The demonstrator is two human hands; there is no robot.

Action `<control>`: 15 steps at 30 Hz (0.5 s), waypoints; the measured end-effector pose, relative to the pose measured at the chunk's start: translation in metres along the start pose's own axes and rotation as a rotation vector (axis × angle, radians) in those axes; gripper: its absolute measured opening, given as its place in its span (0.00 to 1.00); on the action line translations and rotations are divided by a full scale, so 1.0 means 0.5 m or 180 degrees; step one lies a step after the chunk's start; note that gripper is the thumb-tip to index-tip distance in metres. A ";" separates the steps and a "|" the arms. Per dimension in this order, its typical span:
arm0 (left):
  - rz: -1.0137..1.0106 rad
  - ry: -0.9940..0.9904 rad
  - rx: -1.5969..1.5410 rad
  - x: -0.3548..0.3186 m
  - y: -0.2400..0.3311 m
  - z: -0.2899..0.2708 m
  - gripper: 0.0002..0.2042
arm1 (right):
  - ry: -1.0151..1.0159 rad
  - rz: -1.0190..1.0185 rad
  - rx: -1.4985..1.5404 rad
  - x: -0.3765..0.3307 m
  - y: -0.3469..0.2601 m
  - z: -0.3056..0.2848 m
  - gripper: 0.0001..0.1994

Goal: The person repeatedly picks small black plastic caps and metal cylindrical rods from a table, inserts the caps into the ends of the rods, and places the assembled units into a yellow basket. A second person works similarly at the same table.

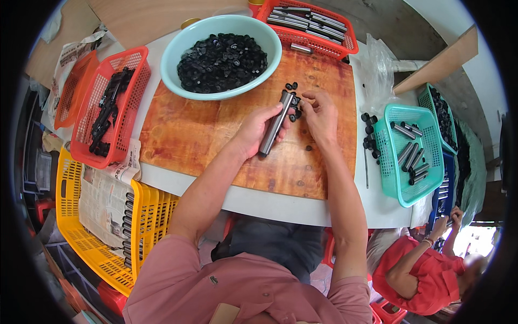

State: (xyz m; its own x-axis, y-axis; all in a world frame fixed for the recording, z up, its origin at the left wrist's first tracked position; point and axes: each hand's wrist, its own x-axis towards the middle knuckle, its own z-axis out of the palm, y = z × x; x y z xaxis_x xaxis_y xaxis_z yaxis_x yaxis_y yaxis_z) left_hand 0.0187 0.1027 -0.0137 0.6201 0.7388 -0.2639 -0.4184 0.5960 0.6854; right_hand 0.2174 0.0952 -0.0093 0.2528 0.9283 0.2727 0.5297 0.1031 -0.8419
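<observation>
My left hand [256,127] is closed around a shiny metal tube [274,128] with black ends. The tube lies slantwise across the palm, its upper end toward a little group of small black plastic pieces [292,86] on the wooden board [216,146]. Just right of that upper end is my right hand [322,116], its thumb and fingers bent together beside the loose pieces. Whatever sits between those fingertips is too small and covered to make out.
A pale blue basin [168,59] of black pieces stands behind. Red baskets [141,67] hold black parts at left and tubes at the back. A turquoise basket [389,162] at right contains several tubes. A yellow crate [67,178] stands lower left; a person in red [415,270] works lower right.
</observation>
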 end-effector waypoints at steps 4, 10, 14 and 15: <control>0.0065 -0.0011 0.0018 -0.010 0.005 0.002 0.18 | 0.0139 -0.0028 -0.0102 -0.014 -0.001 -0.018 0.09; 0.0128 0.0103 0.0192 -0.012 0.001 0.011 0.18 | 0.0291 0.0127 -0.0049 -0.032 0.025 -0.016 0.08; 0.0210 0.0166 0.0501 -0.017 -0.001 0.011 0.18 | 0.0189 0.0219 -0.0028 -0.034 0.017 -0.015 0.08; 0.0277 0.0176 0.0525 -0.018 -0.004 0.012 0.17 | 0.0197 0.0223 -0.0011 -0.034 0.017 -0.015 0.08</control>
State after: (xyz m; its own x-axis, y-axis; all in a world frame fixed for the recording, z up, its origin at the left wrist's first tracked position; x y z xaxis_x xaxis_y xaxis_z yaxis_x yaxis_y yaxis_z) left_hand 0.0179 0.0928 -0.0084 0.5469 0.8042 -0.2326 -0.3515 0.4727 0.8081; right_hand 0.2236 0.0774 -0.0175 0.3389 0.9092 0.2418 0.5117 0.0375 -0.8583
